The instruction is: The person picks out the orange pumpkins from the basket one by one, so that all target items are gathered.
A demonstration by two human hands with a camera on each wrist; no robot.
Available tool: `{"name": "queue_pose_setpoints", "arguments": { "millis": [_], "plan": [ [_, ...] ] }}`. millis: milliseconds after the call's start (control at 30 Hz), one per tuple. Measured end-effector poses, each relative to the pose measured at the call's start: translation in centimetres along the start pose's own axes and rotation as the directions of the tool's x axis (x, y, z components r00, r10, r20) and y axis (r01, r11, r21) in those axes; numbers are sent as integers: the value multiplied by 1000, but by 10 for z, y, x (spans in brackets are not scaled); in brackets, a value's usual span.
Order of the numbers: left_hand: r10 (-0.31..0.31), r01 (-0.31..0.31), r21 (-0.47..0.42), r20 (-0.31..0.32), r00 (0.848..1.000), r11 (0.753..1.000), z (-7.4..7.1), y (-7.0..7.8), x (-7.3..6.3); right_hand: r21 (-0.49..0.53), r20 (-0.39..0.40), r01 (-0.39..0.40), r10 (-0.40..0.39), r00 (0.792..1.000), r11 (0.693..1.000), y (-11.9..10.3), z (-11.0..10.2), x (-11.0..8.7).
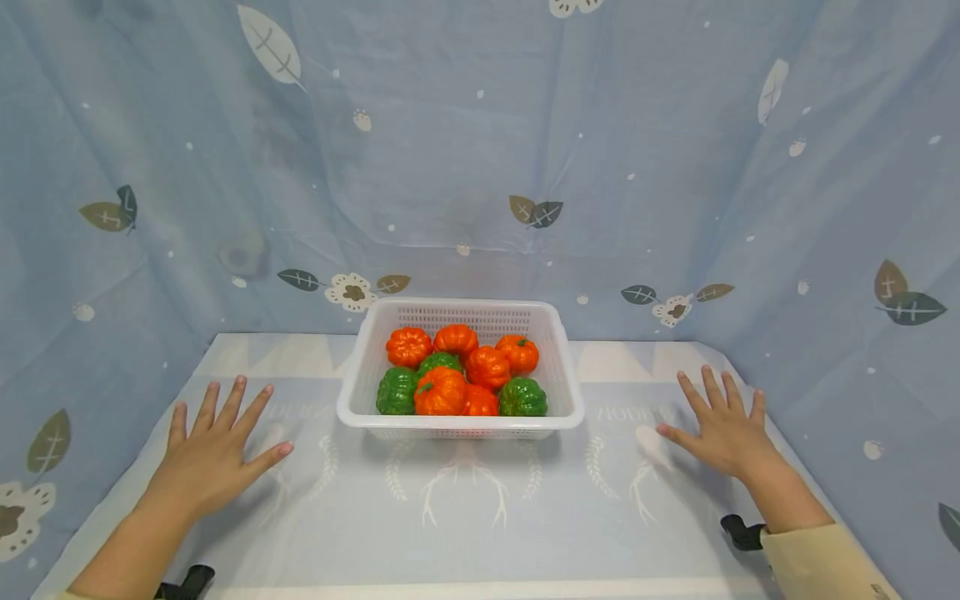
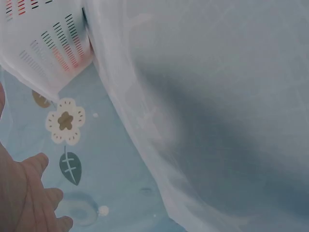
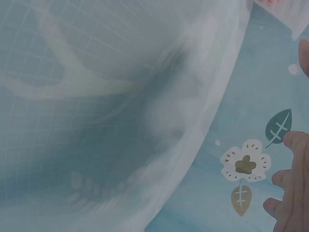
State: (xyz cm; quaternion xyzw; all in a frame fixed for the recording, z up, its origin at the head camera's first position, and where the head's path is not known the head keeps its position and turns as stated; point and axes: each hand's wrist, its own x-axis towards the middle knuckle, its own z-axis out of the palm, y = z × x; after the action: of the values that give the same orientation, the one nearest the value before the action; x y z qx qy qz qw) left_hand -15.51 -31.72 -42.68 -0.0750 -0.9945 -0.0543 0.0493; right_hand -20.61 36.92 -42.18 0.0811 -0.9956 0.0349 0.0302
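A white plastic basket (image 1: 461, 422) with slotted walls stands at the back middle of the table. Inside lie several orange pumpkins (image 1: 440, 392), small and glossy, together with a few green ones, such as the green pumpkin (image 1: 523, 397) at the right front. To the left of the basket, my left hand (image 1: 206, 458) is spread with straight fingers and holds nothing. My right hand (image 1: 723, 429) is likewise spread on the other side, apart from the basket. Part of each hand shows at the edge of its wrist view; the basket's slotted side (image 2: 53, 43) appears in the left one.
A pale cloth with antler and leaf prints covers the table (image 1: 465, 542). Blue patterned curtain (image 1: 450, 150) hangs behind it and along both sides, close to the table edges. Black straps (image 1: 742, 533) sit at the wrists.
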Motion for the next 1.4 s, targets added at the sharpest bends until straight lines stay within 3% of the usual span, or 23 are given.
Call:
{"name": "queue_pose_setpoints", "arguments": {
  "millis": [500,1000,1400],
  "plan": [
    [17,-17,21,-24,1000,1000,0,19,4,18,-19,38,-38,999,999,-14,-6,-1],
    [110,-113,-17,-146,983,993,-3,43,10,69,-135,162,-151,979,984,-45,-8,11],
    [119,-143,-106,-209,971,984,-8,69,31,146,-177,258,-232,957,955,-79,-12,28]
  ]
}}
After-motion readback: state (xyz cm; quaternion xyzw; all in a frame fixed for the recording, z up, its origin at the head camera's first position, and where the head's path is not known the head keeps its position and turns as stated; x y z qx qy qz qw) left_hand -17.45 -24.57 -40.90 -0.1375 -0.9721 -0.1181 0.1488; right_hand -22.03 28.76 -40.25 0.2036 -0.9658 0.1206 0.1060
